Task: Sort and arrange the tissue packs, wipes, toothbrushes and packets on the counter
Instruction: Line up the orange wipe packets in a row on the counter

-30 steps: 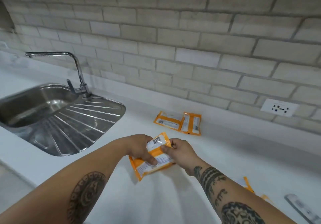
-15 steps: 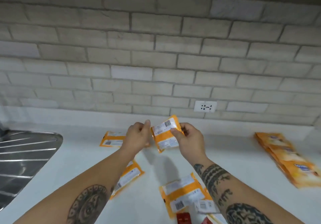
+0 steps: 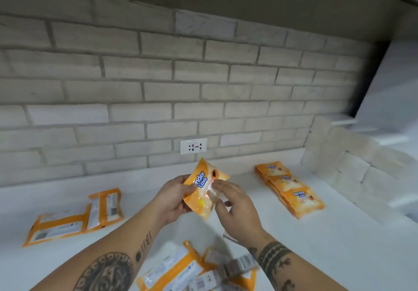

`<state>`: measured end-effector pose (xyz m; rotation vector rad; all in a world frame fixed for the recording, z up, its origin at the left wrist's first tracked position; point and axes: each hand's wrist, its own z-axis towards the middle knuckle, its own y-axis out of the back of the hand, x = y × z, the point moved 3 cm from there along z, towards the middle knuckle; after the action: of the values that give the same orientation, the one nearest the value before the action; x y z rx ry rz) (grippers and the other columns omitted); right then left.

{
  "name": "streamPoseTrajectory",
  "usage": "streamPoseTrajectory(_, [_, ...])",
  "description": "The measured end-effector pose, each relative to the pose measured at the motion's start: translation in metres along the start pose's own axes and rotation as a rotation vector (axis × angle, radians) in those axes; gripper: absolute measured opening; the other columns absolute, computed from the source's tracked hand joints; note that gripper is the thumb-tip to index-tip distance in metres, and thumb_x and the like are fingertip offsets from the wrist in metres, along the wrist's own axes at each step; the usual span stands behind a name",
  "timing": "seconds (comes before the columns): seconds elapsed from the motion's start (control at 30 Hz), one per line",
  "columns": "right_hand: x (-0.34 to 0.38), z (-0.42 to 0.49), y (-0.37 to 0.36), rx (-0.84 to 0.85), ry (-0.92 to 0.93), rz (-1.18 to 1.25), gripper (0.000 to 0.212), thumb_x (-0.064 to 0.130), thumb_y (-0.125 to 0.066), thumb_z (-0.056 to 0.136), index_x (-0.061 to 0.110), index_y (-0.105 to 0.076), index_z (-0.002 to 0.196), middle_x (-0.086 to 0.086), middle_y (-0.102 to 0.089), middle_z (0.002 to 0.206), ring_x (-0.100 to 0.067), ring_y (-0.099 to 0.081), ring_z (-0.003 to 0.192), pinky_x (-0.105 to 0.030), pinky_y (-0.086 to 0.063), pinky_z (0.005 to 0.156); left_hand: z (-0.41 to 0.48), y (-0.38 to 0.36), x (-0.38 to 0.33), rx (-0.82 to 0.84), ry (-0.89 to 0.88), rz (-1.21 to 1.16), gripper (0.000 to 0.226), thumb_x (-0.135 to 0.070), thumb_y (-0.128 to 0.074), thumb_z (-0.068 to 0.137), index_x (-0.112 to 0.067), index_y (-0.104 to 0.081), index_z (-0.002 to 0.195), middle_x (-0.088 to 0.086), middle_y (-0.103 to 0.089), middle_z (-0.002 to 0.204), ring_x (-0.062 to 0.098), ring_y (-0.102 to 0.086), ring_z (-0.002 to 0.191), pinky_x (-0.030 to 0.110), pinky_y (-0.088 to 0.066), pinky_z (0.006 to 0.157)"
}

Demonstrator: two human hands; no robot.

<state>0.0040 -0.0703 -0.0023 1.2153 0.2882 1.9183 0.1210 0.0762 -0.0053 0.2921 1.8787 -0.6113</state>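
Nearest the camera, low in the view, a loose heap (image 3: 194, 270) of orange packs lies face down on the counter (image 3: 339, 256), partly blurred, between the two forearms. Just beyond it the left hand (image 3: 173, 200) grips the left edge of one orange pack (image 3: 203, 189) held up off the counter, printed face toward the camera, its long axis running from lower right up to the top corner, tilted a little left of upright. The right hand (image 3: 235, 207) has fingers loosely spread, fingertips on the pack's front near its middle, so it steadies rather than clamps; the real hold looks to be the left's. Off to the left, two packs (image 3: 74, 218) lie face down side by side. Farther out and to the right, a row (image 3: 289, 189) of packs lies face up, overlapping, running away toward the wall (image 3: 158, 87), with the socket (image 3: 193, 146) straight behind the held pack. The row lies right and slightly beyond the hands, on the right hand's side, so the right hand is the nearer one to carry the pack over; its face already matches the row, but its long axis would likely need turning to line up.
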Motion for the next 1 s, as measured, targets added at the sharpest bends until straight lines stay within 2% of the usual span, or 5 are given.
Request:
streamPoseTrajectory(0.13, [-0.051, 0.009, 0.034, -0.135, -0.317, 0.069, 0.049, 0.037, -0.061, 0.097, 0.027, -0.051, 0.144, 0.013, -0.048, 0.145, -0.009, -0.046, 0.133, -0.039, -0.046, 0.109, 0.017, -0.033, 0.010, 0.093, 0.043, 0.128, 0.030, -0.003, -0.057, 0.098, -0.018, -0.065, 0.123, 0.010, -0.077, 0.109, 0.027, -0.072, 0.084, 0.038, -0.058, 0.070])
streamPoseTrajectory(0.27, [-0.093, 0.019, 0.047, -0.098, -0.553, 0.304, 0.056, 0.048, -0.063, 0.094, 0.026, -0.050, 0.144, 0.008, -0.059, 0.137, -0.013, -0.059, 0.121, -0.040, -0.049, 0.105, 0.041, -0.064, 0.019, 0.160, 0.071, 0.229, 0.034, -0.002, -0.057, 0.097, -0.021, -0.067, 0.123, 0.010, -0.076, 0.115, 0.029, -0.073, 0.094, 0.038, -0.058, 0.072])
streamPoseTrajectory(0.5, [-0.150, 0.052, 0.080, -0.056, -0.648, 0.468, 0.015, 0.032, -0.063, 0.099, 0.018, -0.069, 0.097, 0.000, -0.076, 0.090, -0.014, -0.068, 0.077, -0.031, -0.054, 0.065, 0.092, -0.117, 0.020, 0.053, 0.054, 0.272, 0.032, -0.005, -0.065, 0.094, -0.023, -0.069, 0.120, 0.005, -0.078, 0.109, 0.022, -0.075, 0.087, 0.032, -0.058, 0.066])
streamPoseTrajectory(0.73, [-0.225, 0.087, 0.109, -0.194, -0.727, 0.594, 0.011, 0.023, -0.071, 0.094, 0.013, -0.066, 0.094, -0.001, -0.075, 0.083, -0.014, -0.066, 0.072, -0.033, -0.054, 0.070, 0.155, -0.170, 0.032, -0.193, -0.022, 0.143, 0.035, -0.016, -0.078, 0.086, -0.023, -0.062, 0.116, 0.003, -0.077, 0.106, 0.024, -0.075, 0.090, 0.036, -0.058, 0.072])
streamPoseTrajectory(1.0, [-0.299, 0.078, 0.121, -0.130, -0.798, 0.559, 0.020, 0.036, -0.072, 0.092, 0.016, -0.071, 0.093, 0.006, -0.072, 0.078, -0.010, -0.064, 0.068, -0.032, -0.056, 0.066, 0.201, -0.216, 0.077, -0.322, -0.024, 0.372, 0.010, -0.021, -0.067, 0.094, -0.020, -0.068, 0.103, 0.003, -0.077, 0.099, 0.026, -0.073, 0.088, 0.037, -0.055, 0.068])
